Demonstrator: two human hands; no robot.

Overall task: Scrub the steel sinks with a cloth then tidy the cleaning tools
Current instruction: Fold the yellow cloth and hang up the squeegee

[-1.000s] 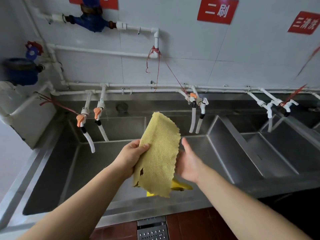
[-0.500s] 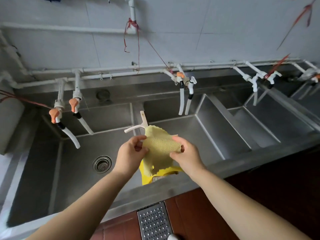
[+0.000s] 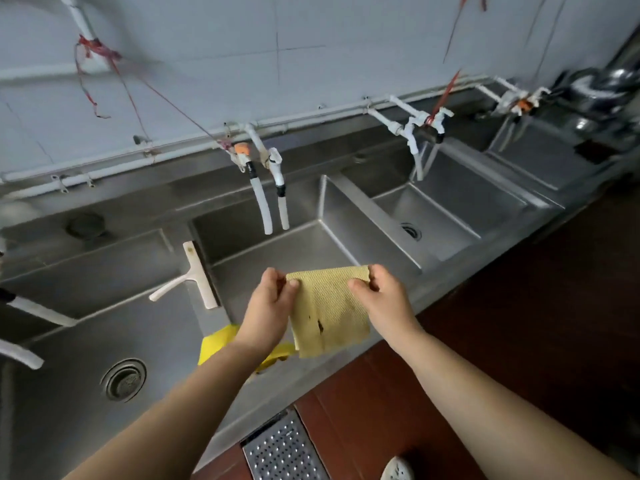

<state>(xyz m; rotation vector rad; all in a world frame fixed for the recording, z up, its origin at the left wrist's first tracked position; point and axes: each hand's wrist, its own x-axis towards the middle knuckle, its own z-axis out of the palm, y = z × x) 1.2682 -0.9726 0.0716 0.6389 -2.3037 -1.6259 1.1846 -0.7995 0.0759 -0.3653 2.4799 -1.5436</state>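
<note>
A yellow woven cloth (image 3: 329, 306) with small dark stains hangs folded between my hands, above the front rim of the steel sinks (image 3: 398, 296). My left hand (image 3: 270, 306) pinches its upper left corner. My right hand (image 3: 382, 299) pinches its upper right corner. A white squeegee (image 3: 197, 275) lies on the divider between the left and middle basins. Something bright yellow (image 3: 221, 342) lies on the front rim beneath my left forearm, partly hidden.
Several steel basins run left to right, with drains in the left basin (image 3: 123, 379) and the right one (image 3: 410, 231). White tap hoses (image 3: 272, 206) hang over the middle basin. A perforated floor grate (image 3: 284, 452) sits in the red tiled floor.
The cloth has gone from held up loosely to stretched flat and folded between both hands. My view has swung right along the sinks, and both hands now pinch the top corners.
</note>
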